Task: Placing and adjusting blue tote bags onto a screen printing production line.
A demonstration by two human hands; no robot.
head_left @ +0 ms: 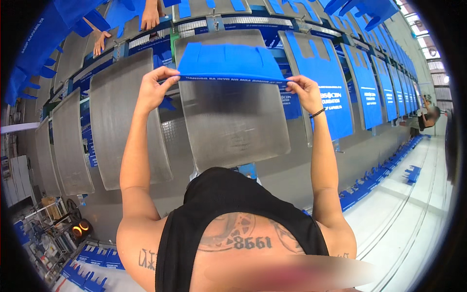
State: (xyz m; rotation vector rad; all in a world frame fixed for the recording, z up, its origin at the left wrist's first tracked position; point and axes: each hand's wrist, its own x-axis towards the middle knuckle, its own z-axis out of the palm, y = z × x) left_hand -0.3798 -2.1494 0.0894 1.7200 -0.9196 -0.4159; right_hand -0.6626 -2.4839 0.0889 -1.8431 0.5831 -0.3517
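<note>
Workshop w/ rows of grey boards (126, 121) is curving off both sides in the fisheye, pale floor (413, 194) showing lower R.

Nearest: operator's black sleeveless top (233, 190), both forearms reaching fwd. L hand (156, 86) is pinching the L end of the near edge of a blue fabric piece (226, 58), thumb + fingers closed on it. R hand (305, 92) is doing the same at the R end; dark bracelet (317, 113) on that wrist. Near edge is running approx straight betw. the hands, white lettering along it. Fabric is sitting over the far part of the center board (236, 126); near part of that board is lying bare. Can't tell how much of the fabric is touching it.

Adj. R: board bearing a blue printed piece (335, 92), cutouts at its far end. More blue-covered boards are continuing beyond it. Lower L: heater (81, 228) is glowing orange. Along the floor R, blue pieces (379, 170) are lying in a line.

Across the row, upper L, co-worker's hands (101, 43) are showing, one w/ fingers spread, near hanging blue fabric (53, 29). Far R, another person (429, 119) is showing, small + blurry.
</note>
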